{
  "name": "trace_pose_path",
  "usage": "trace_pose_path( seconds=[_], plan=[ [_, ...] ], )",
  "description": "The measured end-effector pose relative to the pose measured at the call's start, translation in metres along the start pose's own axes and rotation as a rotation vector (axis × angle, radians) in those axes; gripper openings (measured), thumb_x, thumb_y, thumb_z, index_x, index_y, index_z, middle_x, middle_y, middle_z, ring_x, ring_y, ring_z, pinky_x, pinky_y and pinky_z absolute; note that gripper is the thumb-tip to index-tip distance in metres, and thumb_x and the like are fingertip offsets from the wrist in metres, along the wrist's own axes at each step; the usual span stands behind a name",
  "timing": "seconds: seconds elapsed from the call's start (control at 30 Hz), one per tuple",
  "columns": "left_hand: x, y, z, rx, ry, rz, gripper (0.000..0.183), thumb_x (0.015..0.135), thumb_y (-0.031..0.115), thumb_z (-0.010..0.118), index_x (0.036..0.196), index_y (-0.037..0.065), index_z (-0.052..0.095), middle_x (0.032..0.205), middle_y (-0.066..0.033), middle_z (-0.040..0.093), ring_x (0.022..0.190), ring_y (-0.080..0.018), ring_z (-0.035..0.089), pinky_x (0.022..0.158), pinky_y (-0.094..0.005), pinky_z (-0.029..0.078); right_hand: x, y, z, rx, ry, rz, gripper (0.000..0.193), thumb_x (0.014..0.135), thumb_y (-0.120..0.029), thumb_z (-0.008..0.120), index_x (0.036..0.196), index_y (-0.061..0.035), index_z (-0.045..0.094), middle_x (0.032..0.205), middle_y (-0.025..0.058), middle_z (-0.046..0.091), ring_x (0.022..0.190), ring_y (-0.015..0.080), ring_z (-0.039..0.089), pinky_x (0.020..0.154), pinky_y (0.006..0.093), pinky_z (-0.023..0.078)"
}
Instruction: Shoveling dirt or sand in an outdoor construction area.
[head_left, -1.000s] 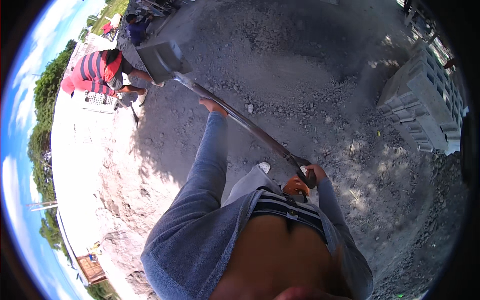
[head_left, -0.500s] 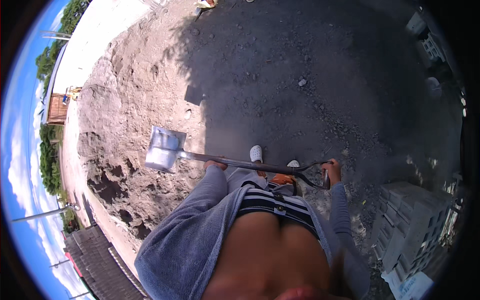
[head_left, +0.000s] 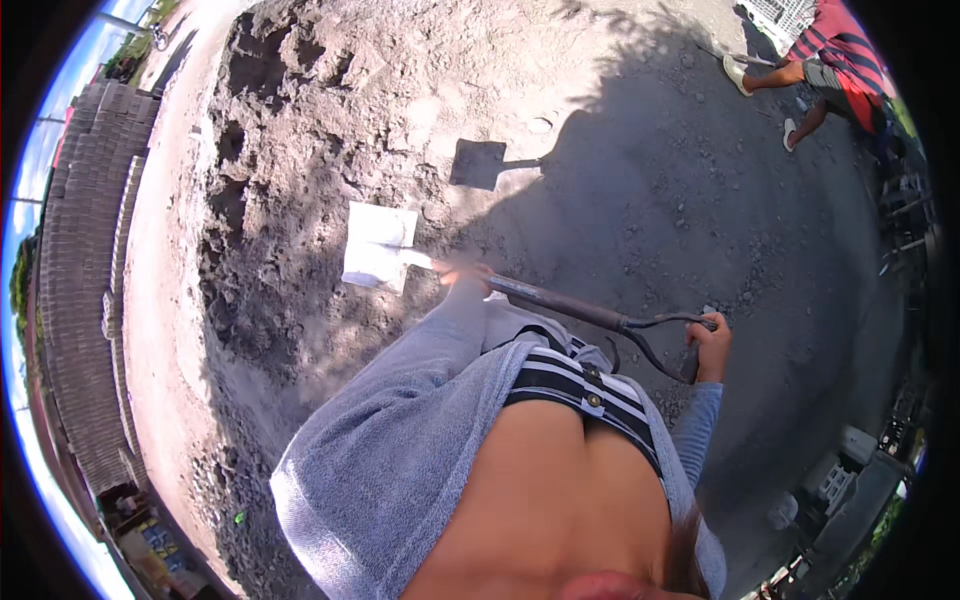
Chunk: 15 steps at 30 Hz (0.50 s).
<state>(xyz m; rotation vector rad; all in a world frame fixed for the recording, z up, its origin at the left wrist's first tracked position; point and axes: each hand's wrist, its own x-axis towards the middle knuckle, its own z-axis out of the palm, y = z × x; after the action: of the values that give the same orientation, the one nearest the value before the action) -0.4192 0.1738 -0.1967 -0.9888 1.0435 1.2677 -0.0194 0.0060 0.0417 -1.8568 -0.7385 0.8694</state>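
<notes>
A shovel (head_left: 560, 300) with a flat, square metal blade lies across the front of my body in both hands. Its bright blade points left, over the rough sandy pile (head_left: 300, 150), and looks bare. Wrapped round the shaft close to the blade is my left hand (head_left: 465, 275), slightly blurred. My right hand (head_left: 710, 345) grips the end of the split, D-shaped handle on the right. The shovel's shadow (head_left: 480, 163) falls on the ground ahead of the blade.
Another person (head_left: 845, 70) in a red striped top stands at the far right, beside a long-handled tool. A long wall of stacked blocks (head_left: 85, 270) runs along the left, beyond a pale dirt track (head_left: 165, 330). Grey blocks (head_left: 835, 485) sit at the lower right.
My view has swung round to the left, bringing the other person into sight at the far right. The shovel stays in both hands, its blade now a little farther right in view.
</notes>
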Motion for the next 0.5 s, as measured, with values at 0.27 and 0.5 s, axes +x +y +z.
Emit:
trace_pose_path(
  seconds=[0.27, 0.5],
  plan=[
    [0.056, 0.121, 0.168, 0.068, -0.251, 0.166, 0.064, 0.083, 0.063, 0.029, 0.110, 0.007, 0.043, 0.095, -0.0143, 0.052, 0.087, -0.0257, 0.052, 0.079, -0.0457, 0.042, 0.036, -0.069, 0.185, 0.362, -0.161, 0.520, 0.030, 0.073, -0.004, 0.058, 0.102, -0.0008, 0.048, 0.059, 0.0047, 0.047, 0.047, 0.0158, 0.048, 0.044, 0.0306, 0.044],
    [0.069, 0.181, 0.363, 0.123, -0.447, 0.421, 0.075, 0.080, 0.069, 0.030, 0.121, 0.007, 0.040, 0.109, -0.0168, 0.050, 0.099, -0.0275, 0.051, 0.086, -0.0486, 0.040, 0.145, -0.150, 0.343, 0.564, -0.347, 0.570, 0.031, 0.078, -0.005, 0.053, 0.108, -0.0026, 0.045, 0.060, 0.0033, 0.043, 0.052, 0.0146, 0.046, 0.050, 0.0303, 0.044]
  ],
)
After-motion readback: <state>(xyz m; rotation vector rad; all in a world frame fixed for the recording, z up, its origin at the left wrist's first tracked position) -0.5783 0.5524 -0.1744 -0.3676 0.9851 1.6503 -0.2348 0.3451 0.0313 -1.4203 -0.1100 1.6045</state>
